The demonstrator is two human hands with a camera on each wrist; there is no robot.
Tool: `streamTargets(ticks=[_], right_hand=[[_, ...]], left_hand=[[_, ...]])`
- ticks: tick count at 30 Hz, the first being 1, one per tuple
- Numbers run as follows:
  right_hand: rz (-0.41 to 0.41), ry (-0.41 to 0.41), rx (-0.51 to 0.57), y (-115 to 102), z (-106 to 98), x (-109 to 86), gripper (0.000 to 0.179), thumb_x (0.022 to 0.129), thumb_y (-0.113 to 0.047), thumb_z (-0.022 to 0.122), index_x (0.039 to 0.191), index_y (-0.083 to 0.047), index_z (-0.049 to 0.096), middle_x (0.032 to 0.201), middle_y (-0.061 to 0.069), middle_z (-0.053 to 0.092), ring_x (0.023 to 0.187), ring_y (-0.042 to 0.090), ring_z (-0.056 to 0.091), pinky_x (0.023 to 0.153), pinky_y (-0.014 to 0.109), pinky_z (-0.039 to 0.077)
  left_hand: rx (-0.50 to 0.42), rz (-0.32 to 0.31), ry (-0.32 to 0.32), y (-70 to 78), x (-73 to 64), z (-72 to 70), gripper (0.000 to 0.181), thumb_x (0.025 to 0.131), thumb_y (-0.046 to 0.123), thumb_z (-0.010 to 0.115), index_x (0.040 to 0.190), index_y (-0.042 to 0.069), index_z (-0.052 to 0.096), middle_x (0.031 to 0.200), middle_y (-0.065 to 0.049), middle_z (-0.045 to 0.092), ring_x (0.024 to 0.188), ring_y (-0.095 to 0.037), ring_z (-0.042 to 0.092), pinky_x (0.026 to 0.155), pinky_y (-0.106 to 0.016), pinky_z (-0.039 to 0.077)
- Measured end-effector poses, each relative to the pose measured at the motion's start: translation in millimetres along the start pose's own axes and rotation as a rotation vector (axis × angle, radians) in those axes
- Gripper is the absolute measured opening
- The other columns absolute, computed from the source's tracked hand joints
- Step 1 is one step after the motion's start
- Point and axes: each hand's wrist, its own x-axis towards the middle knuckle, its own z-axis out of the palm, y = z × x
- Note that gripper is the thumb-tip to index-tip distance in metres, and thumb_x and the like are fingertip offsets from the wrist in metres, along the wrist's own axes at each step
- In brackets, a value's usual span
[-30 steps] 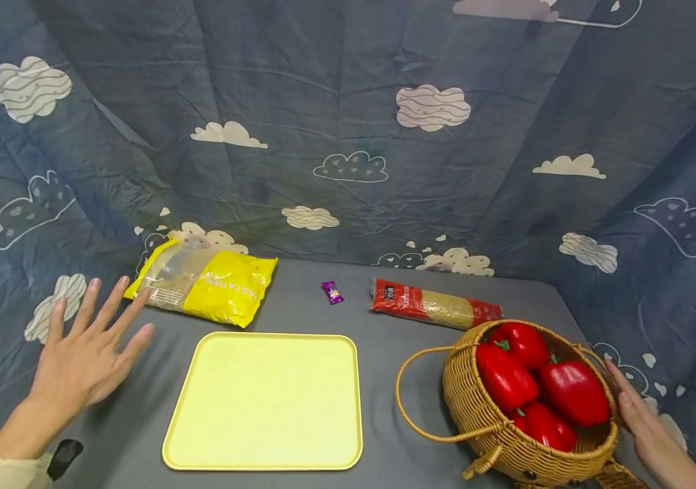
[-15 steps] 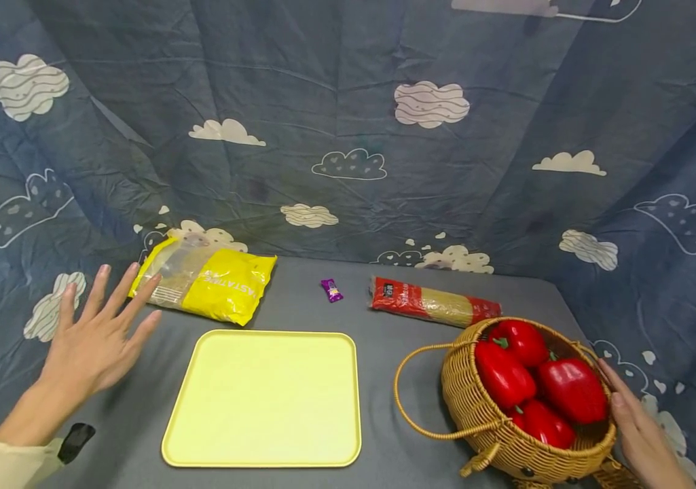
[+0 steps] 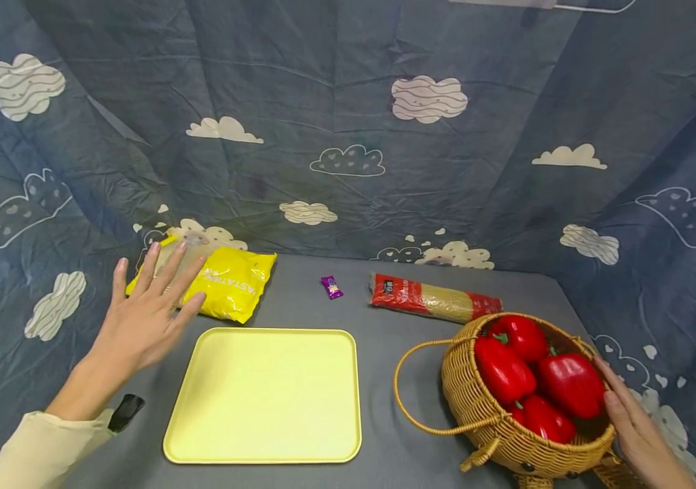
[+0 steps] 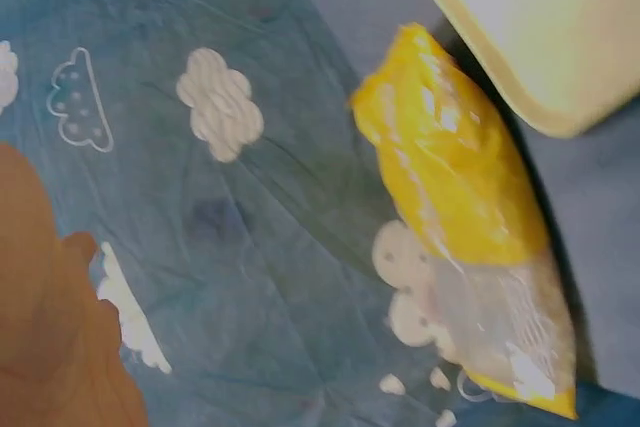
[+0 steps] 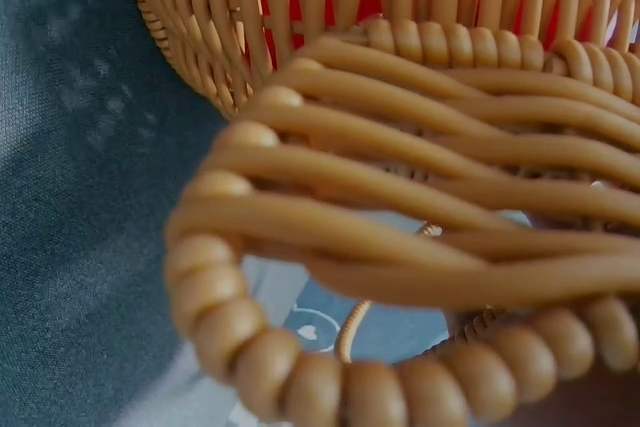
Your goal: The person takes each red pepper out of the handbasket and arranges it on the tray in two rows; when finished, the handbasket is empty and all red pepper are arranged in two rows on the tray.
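My left hand [image 3: 149, 316], fingers spread, overlaps the near left part of a yellow pasta bag [image 3: 228, 282] with a clear window. The left wrist view shows that bag [image 4: 460, 167] apart from the hand [image 4: 60, 317]. At the right, my right hand [image 3: 637, 428] lies along the outer side of a wicker basket [image 3: 466, 380], fingers extended by its rim, thumb toward the front. Several red bell peppers [image 3: 503, 370] with green stems fill the basket. In the right wrist view, a looped woven part [image 5: 400, 177] fills the foreground and hides that hand's fingers.
A pale yellow tray [image 3: 262, 401] lies at the table's middle front. Behind it is a small purple wrapped candy [image 3: 332, 287]. A red packet of dry noodles [image 3: 436, 299] lies just behind the basket, whose handle arches toward the tray. Cloud-print cloth [image 3: 348, 81] stands around the grey table.
My left hand has moved right and away from me, from beside the pasta bag to over its left part in the head view. My right hand stays by the basket.
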Motion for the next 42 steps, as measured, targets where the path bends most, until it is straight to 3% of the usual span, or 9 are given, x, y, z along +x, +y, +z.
streamTargets(ticks=[8, 17, 22, 27, 34, 42], right_hand=[[0.038, -0.041, -0.007, 5, -3, 2.3, 0.056, 0.110, -0.011, 0.029, 0.162, -0.018, 0.008, 0.145, -0.042, 0.015, 0.122, -0.027, 0.021, 0.093, -0.005, 0.021], [-0.029, -0.050, -0.008, 10, -4, 2.3, 0.056, 0.109, -0.005, 0.031, 0.161, -0.012, 0.014, 0.147, -0.035, 0.019, 0.119, -0.024, 0.029, 0.082, -0.004, 0.029], [-0.064, -0.032, 0.025, 10, -3, 1.6, 0.055, 0.107, 0.000, 0.031, 0.160, -0.007, 0.017, 0.148, -0.031, 0.022, 0.122, -0.020, 0.031, 0.084, -0.004, 0.030], [-0.036, -0.036, 0.020, 9, -3, 2.5, 0.056, 0.108, -0.003, 0.031, 0.161, -0.010, 0.015, 0.146, -0.034, 0.021, 0.120, -0.021, 0.031, 0.082, -0.004, 0.032], [-0.027, -0.040, 0.021, 6, -6, -0.2, 0.055, 0.108, -0.003, 0.030, 0.161, -0.010, 0.015, 0.146, -0.033, 0.021, 0.120, -0.021, 0.031, 0.082, -0.004, 0.032], [-0.004, -0.044, 0.026, 4, -6, 0.3, 0.055, 0.109, -0.006, 0.030, 0.161, -0.012, 0.013, 0.145, -0.033, 0.022, 0.120, -0.023, 0.031, 0.083, -0.003, 0.032]], left_hand=[[-0.121, 0.045, 0.012, 30.3, 22.9, 2.1, 0.064, 0.105, 0.053, 0.035, 0.161, 0.031, 0.015, 0.170, -0.002, 0.007, 0.156, -0.030, -0.005, 0.117, -0.067, -0.013], [-0.200, 0.120, 0.000, 62.9, 52.6, 3.8, 0.064, 0.103, 0.059, 0.033, 0.161, 0.036, 0.015, 0.169, 0.002, 0.011, 0.157, -0.028, 0.003, 0.118, -0.065, -0.013], [-0.261, 0.195, -0.006, 81.9, 66.5, 4.1, 0.068, 0.102, 0.058, 0.040, 0.161, 0.033, 0.017, 0.169, 0.003, 0.013, 0.157, -0.028, 0.007, 0.118, -0.066, -0.008], [-0.325, 0.288, -0.034, 104.4, 82.3, 5.4, 0.072, 0.099, 0.055, 0.051, 0.160, 0.031, 0.022, 0.168, 0.004, 0.017, 0.156, -0.026, 0.009, 0.120, -0.066, 0.003], [-0.337, 0.425, -0.071, 148.5, 106.2, 9.5, 0.074, 0.096, 0.058, 0.056, 0.158, 0.029, 0.029, 0.166, 0.001, 0.025, 0.156, -0.023, 0.015, 0.121, -0.064, 0.004], [-0.350, 0.583, -0.144, 212.6, 128.5, 7.8, 0.074, 0.095, 0.060, 0.057, 0.157, 0.029, 0.032, 0.165, 0.001, 0.028, 0.156, -0.018, 0.014, 0.124, -0.057, 0.004]])
